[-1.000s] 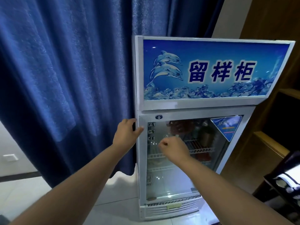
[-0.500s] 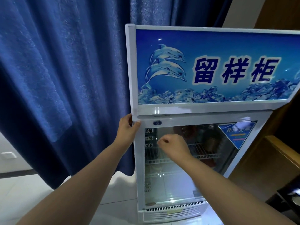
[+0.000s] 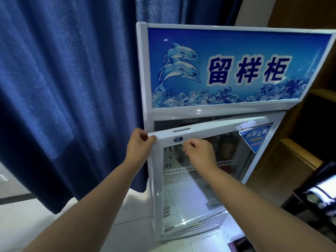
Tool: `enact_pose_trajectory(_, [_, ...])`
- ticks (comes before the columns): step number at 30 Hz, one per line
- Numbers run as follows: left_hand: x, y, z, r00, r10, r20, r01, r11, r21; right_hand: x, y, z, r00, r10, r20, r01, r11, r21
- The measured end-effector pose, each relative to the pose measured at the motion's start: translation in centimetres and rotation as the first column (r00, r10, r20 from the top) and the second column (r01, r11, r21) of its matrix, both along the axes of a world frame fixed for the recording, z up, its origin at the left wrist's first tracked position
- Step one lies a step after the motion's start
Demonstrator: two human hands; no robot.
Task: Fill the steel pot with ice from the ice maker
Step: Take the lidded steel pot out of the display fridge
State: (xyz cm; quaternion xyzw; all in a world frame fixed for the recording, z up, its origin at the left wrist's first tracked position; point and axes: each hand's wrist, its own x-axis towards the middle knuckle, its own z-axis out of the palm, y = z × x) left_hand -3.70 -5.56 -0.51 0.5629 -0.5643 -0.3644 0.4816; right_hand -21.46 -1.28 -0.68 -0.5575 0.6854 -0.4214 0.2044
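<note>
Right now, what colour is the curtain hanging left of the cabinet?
Deep blue, plain with a faint speckled texture; the curtain shows best in the head view.

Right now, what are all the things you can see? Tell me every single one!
curtain: one, dark blue, hanging left of the fridge
fridge: one, white, standing in the middle on the floor
sign: one, blue with two dolphins, top of the fridge
door: one, glass in a white frame, swung partly open
sticker: one, blue triangle, door's top right corner
shelves: at least two, white wire, inside the fridge
floor: one, pale tiles, below
wooden furniture: one, brown, far right
left hand: one, grips the door's top left corner
right hand: one, fingers curled, in front of the glass, nothing seen in it
</note>
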Motion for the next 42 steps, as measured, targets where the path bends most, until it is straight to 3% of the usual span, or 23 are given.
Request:
enact_pose_trajectory(9, [-0.3, 8.0, 0.4, 0.983, -0.157, -0.093, 0.161, 0.986, 0.042, 1.4, 6.8, 0.6, 0.967, -0.255, -0.017, 0.248, 0.954, -0.17])
enact_pose_trajectory(14, [-0.8, 11.6, 1.1, 0.967, -0.253, 0.029, 0.252, 0.967, 0.048, 0.8, 10.8, 0.3, 0.954, -0.3, 0.017, 0.294, 0.92, -0.258])
enact_pose_trajectory(18, [-2.0, 14.8, 1.3, 0.941, -0.336, 0.04, 0.333, 0.94, 0.074, -0.3, 14.4, 0.0, 0.93, -0.363, -0.049, 0.345, 0.913, -0.217])
enact_pose_trajectory(22, [-4.2, 18.0, 1.1, 0.899, -0.423, 0.111, 0.419, 0.906, 0.059, -2.1, 18.1, -0.1, 0.906, -0.422, -0.017, 0.407, 0.884, -0.229])
enact_pose_trajectory(31, [-11.9, 23.3, 1.9, 0.662, -0.749, 0.043, 0.738, 0.66, 0.138, -9.2, 24.6, 1.6, 0.818, -0.571, 0.066, 0.573, 0.804, -0.159])
enact_pose_trajectory(39, [-19.8, 26.3, 2.3, 0.473, -0.821, 0.32, 0.868, 0.497, -0.007, -17.3, 28.7, 1.6, 0.782, -0.612, 0.118, 0.622, 0.778, -0.092])
enact_pose_trajectory(42, [-22.0, 26.7, 2.3, 0.417, -0.846, 0.334, 0.896, 0.445, 0.009, -20.0, 30.0, 2.0, 0.796, -0.599, 0.083, 0.604, 0.795, -0.054])
